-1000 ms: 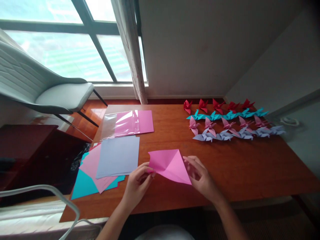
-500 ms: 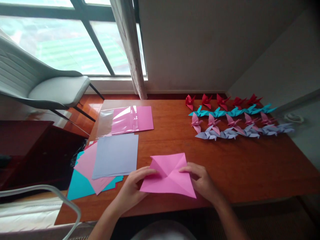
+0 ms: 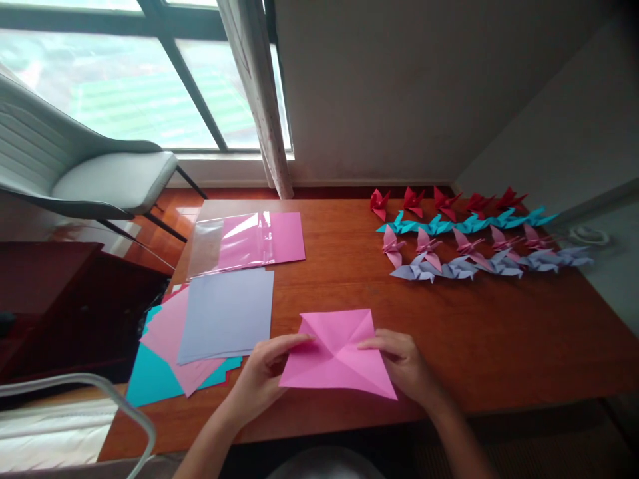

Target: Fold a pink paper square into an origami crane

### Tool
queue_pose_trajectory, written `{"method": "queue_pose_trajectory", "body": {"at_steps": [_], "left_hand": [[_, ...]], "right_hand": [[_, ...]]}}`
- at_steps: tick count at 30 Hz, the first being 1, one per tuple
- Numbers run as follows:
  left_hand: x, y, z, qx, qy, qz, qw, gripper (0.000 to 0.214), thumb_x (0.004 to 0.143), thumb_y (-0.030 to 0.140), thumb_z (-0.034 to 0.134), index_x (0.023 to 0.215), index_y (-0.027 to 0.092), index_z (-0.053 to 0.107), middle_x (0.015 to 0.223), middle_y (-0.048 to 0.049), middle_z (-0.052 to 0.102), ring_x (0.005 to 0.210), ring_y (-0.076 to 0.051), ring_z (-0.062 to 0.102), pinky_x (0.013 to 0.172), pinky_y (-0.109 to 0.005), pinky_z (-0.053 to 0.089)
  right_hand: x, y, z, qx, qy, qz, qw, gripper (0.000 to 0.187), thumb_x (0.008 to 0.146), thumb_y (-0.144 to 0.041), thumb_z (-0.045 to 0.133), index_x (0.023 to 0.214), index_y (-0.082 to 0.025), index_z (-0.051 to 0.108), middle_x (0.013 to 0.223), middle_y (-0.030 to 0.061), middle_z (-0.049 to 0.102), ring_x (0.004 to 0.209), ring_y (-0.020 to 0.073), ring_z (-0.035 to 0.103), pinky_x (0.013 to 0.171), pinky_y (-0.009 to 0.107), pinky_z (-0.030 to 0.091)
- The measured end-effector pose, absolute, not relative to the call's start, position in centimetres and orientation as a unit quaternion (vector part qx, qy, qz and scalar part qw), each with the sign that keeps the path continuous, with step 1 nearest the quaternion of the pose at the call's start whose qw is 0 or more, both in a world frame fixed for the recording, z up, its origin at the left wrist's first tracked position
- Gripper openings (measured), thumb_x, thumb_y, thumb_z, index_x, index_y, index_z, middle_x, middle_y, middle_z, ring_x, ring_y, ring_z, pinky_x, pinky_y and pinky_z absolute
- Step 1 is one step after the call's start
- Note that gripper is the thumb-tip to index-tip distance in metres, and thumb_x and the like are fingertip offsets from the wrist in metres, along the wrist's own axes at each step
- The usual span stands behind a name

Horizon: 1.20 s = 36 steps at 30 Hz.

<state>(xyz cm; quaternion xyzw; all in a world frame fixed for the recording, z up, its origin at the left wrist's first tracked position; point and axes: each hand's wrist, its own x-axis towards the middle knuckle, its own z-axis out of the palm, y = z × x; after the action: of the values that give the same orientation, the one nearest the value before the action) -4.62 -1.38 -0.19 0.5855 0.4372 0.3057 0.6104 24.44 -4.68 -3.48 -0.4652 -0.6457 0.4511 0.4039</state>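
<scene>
A square sheet of bright pink origami paper (image 3: 335, 362) is held between my two hands above the near part of the table. Creases cross at its middle, and the sheet is bent slightly around them. My left hand (image 3: 272, 366) pinches its left edge, thumb on top and fingers underneath. On the opposite edge my right hand (image 3: 402, 359) grips in the same way. The fingers below the paper are partly hidden. Left of my left hand lies a stack of pale lavender paper (image 3: 227, 316), over fanned light pink sheets (image 3: 167, 329) and turquoise sheets (image 3: 152, 376).
Folded cranes stand in rows at the table's (image 3: 324, 286) far right: red (image 3: 413, 201), turquoise (image 3: 439, 225), pink (image 3: 429, 247) and lavender (image 3: 459, 267). A clear plastic sleeve (image 3: 204, 246) with pink paper lies at the back left. Beyond is a chair (image 3: 114, 179).
Both hands keep hold of the pink paper, which now lies a little flatter and more spread. The view has shifted slightly.
</scene>
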Motion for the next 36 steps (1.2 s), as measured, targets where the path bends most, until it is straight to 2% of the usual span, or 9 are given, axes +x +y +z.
{"method": "queue_pose_trajectory", "body": {"at_steps": [3,8,12,16,21,27,32,36], "left_hand": [[-4.5,-1.0,-0.1,0.64,0.428,0.294,0.566,0.019,0.084,0.017,0.069,0.099,0.024,0.078,0.097,-0.0058,0.077,0.088,-0.021,0.073,0.076,-0.024,0.055],[-4.3,-0.9,-0.3,0.667,0.438,0.339,0.499,0.02,0.087,0.014,0.062,0.092,0.024,0.078,0.087,-0.0035,0.075,0.074,-0.016,0.069,0.066,-0.022,0.052],[-4.4,-1.1,-0.7,0.648,0.442,0.37,0.498,0.016,0.089,0.018,0.063,0.09,0.021,0.079,0.08,-0.0039,0.072,0.06,-0.012,0.062,0.053,-0.02,0.048],[-4.5,-1.1,-0.8,0.654,0.427,0.372,0.502,0.014,0.089,0.022,0.065,0.09,0.02,0.079,0.083,-0.0058,0.073,0.064,-0.014,0.065,0.056,-0.02,0.05],[-4.6,-1.2,-0.7,0.658,0.423,0.344,0.52,0.018,0.092,0.027,0.064,0.09,0.021,0.08,0.093,-0.0085,0.076,0.073,-0.017,0.069,0.063,-0.022,0.054],[-4.7,-1.5,-0.8,0.665,0.435,0.34,0.503,0.014,0.089,0.026,0.068,0.086,0.023,0.081,0.097,-0.0072,0.077,0.08,-0.02,0.072,0.068,-0.023,0.056],[-4.6,-1.4,-1.2,0.689,0.446,0.333,0.463,0.013,0.087,0.025,0.069,0.079,0.023,0.08,0.083,-0.0052,0.076,0.076,-0.02,0.073,0.066,-0.021,0.056],[-4.8,-1.6,-1.9,0.694,0.46,0.328,0.447,0.011,0.086,0.026,0.07,0.082,0.024,0.08,0.097,-0.0069,0.077,0.084,-0.021,0.074,0.074,-0.023,0.058]], "right_hand": [[24.3,-4.7,-3.4,-0.466,-0.648,0.448,0.403,0.02,0.094,-0.019,0.062,0.102,-0.028,0.078,0.099,0.0048,0.079,0.089,0.0193,0.075,0.076,0.028,0.057],[24.0,-5.2,-3.3,-0.492,-0.65,0.422,0.396,0.025,0.092,-0.014,0.061,0.105,-0.027,0.077,0.094,0.0031,0.08,0.082,0.0172,0.076,0.073,0.025,0.057],[23.9,-5.5,-3.3,-0.495,-0.654,0.403,0.405,0.028,0.09,-0.016,0.065,0.115,-0.027,0.074,0.108,0.0056,0.079,0.095,0.0195,0.076,0.082,0.027,0.058],[23.8,-5.2,-3.1,-0.47,-0.676,0.393,0.409,0.028,0.087,-0.016,0.069,0.113,-0.026,0.074,0.101,0.0045,0.079,0.089,0.018,0.075,0.079,0.027,0.057],[23.6,-4.9,-3.0,-0.447,-0.694,0.382,0.416,0.012,0.086,-0.021,0.073,0.096,-0.025,0.077,0.087,0.0038,0.077,0.079,0.0182,0.072,0.073,0.028,0.056],[23.9,-5.0,-3.7,-0.443,-0.668,0.389,0.454,0.011,0.091,-0.028,0.07,0.095,-0.028,0.08,0.087,0.0042,0.077,0.08,0.019,0.072,0.071,0.027,0.055],[23.8,-5.0,-3.1,-0.448,-0.651,0.417,0.45,0.011,0.092,-0.029,0.069,0.092,-0.027,0.08,0.087,0.0032,0.076,0.083,0.0189,0.072,0.073,0.027,0.054],[23.6,-4.8,-2.6,-0.454,-0.651,0.411,0.449,0.009,0.091,-0.026,0.069,0.089,-0.026,0.078,0.088,0.003,0.076,0.081,0.0187,0.072,0.072,0.027,0.054]]}}
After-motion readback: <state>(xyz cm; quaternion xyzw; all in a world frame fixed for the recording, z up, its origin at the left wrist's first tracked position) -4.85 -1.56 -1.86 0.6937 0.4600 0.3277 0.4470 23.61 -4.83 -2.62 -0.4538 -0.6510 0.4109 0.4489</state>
